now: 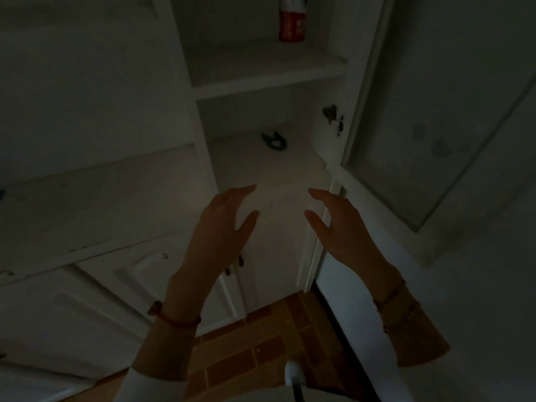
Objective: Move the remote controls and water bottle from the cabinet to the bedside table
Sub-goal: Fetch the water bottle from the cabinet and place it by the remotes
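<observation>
Head view is dim: before the cabinet I see my left hand and right hand released, empty; bottle top cut off.

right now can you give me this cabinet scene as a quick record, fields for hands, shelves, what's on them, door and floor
left hand: left hand raised before the cabinet, fingers spread, holding nothing
right hand: right hand raised likewise, open, empty
upper shelf: upper shelf bears a red and white bottle, upright, top cut off by the frame
lower shelf: lower shelf bears a small dark object near the back; too dim to identify
remote controls: none plainly visible
door: cabinet door swung open at right
floor: brown tiled floor
light: very dim
</observation>
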Action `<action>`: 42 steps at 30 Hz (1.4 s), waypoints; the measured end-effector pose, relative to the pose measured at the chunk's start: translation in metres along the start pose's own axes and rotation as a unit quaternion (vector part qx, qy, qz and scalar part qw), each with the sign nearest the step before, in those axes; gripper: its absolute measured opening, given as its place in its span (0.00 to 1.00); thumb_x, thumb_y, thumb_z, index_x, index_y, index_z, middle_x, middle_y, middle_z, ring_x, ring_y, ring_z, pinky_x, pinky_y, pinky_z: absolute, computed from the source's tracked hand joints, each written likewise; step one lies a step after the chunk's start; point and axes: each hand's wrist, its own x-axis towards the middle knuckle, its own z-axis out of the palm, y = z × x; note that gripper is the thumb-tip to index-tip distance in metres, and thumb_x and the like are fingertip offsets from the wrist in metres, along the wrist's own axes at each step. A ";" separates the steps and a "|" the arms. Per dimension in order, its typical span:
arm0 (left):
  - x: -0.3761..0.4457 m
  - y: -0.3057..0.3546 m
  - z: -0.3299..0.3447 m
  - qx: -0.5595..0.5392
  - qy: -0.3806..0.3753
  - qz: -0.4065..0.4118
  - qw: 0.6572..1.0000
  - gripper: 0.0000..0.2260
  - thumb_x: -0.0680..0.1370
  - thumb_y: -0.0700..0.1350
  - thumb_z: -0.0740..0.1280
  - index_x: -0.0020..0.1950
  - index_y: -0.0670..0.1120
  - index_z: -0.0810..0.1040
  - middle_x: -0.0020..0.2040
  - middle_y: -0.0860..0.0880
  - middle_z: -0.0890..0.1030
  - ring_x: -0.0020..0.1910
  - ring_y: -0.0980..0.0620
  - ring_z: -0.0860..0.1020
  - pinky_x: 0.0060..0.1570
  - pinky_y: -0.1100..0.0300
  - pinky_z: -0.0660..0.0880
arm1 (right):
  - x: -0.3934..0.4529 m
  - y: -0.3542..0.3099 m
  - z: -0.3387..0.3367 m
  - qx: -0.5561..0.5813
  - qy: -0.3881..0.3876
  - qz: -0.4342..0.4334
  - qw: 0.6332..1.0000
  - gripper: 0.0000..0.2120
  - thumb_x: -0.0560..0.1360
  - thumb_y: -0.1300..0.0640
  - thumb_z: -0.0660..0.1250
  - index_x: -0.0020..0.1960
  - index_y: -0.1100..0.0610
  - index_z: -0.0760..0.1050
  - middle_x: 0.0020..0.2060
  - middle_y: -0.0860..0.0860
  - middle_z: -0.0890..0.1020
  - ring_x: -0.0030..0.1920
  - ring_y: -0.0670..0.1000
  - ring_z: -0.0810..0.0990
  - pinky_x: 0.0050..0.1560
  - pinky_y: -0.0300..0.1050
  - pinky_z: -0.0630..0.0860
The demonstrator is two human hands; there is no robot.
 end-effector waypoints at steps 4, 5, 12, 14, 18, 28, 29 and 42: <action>0.053 0.019 0.006 0.017 0.041 0.012 0.999 0.21 0.79 0.48 0.64 0.72 0.49 0.69 0.67 0.49 0.74 0.65 0.52 0.72 0.63 0.67 0.63 | 0.060 0.004 -0.026 -0.011 0.009 -0.056 0.998 0.23 0.79 0.51 0.61 0.72 0.53 0.64 0.68 0.52 0.71 0.70 0.51 0.67 0.70 0.44 0.63; 0.066 0.024 0.005 0.017 0.050 0.015 0.998 0.21 0.79 0.48 0.64 0.72 0.49 0.69 0.67 0.49 0.74 0.65 0.52 0.72 0.64 0.65 0.64 | 0.073 0.003 -0.032 -0.013 0.012 -0.068 0.998 0.23 0.79 0.50 0.61 0.72 0.53 0.64 0.68 0.52 0.71 0.70 0.50 0.67 0.70 0.46 0.64; 0.154 0.047 -0.015 0.035 0.116 0.059 0.991 0.21 0.78 0.47 0.65 0.71 0.48 0.70 0.67 0.48 0.75 0.65 0.51 0.73 0.64 0.65 0.66 | 0.156 -0.022 -0.069 0.012 0.073 -0.140 0.987 0.20 0.78 0.55 0.63 0.70 0.56 0.67 0.66 0.53 0.73 0.67 0.51 0.70 0.68 0.40 0.63; 0.182 0.049 -0.022 0.042 0.127 0.070 0.989 0.21 0.78 0.47 0.66 0.71 0.47 0.70 0.67 0.47 0.75 0.65 0.50 0.73 0.65 0.63 0.66 | 0.182 -0.031 -0.081 0.028 0.092 -0.149 0.984 0.21 0.78 0.54 0.63 0.70 0.55 0.67 0.67 0.52 0.73 0.67 0.51 0.70 0.68 0.43 0.66; 0.238 0.057 -0.035 0.042 0.138 0.070 0.987 0.21 0.77 0.47 0.67 0.70 0.46 0.70 0.66 0.46 0.75 0.63 0.48 0.74 0.62 0.65 0.65 | 0.235 -0.054 -0.109 0.024 0.136 -0.163 0.977 0.19 0.79 0.54 0.62 0.69 0.58 0.69 0.65 0.52 0.75 0.62 0.47 0.72 0.62 0.34 0.65; 0.349 0.056 -0.026 0.057 0.035 -0.036 0.997 0.28 0.79 0.54 0.61 0.76 0.45 0.60 0.74 0.46 0.67 0.70 0.49 0.68 0.67 0.62 0.61 | 0.372 -0.079 -0.137 0.030 0.165 -0.132 0.977 0.24 0.79 0.52 0.61 0.71 0.62 0.64 0.68 0.58 0.71 0.67 0.56 0.71 0.68 0.50 0.67; 0.356 0.054 -0.021 0.044 0.028 -0.046 0.998 0.28 0.80 0.54 0.61 0.76 0.44 0.59 0.74 0.46 0.66 0.71 0.49 0.67 0.69 0.60 0.60 | 0.381 -0.082 -0.136 0.034 0.164 -0.126 0.978 0.24 0.79 0.51 0.61 0.71 0.62 0.64 0.68 0.58 0.71 0.67 0.56 0.71 0.68 0.50 0.67; 0.394 0.048 -0.007 -0.020 -0.033 -0.089 0.995 0.25 0.80 0.52 0.61 0.75 0.47 0.61 0.70 0.44 0.71 0.67 0.47 0.72 0.57 0.65 0.64 | 0.427 -0.088 -0.121 0.147 0.121 -0.117 0.975 0.19 0.77 0.49 0.64 0.62 0.61 0.70 0.51 0.52 0.78 0.50 0.51 0.79 0.45 0.42 0.76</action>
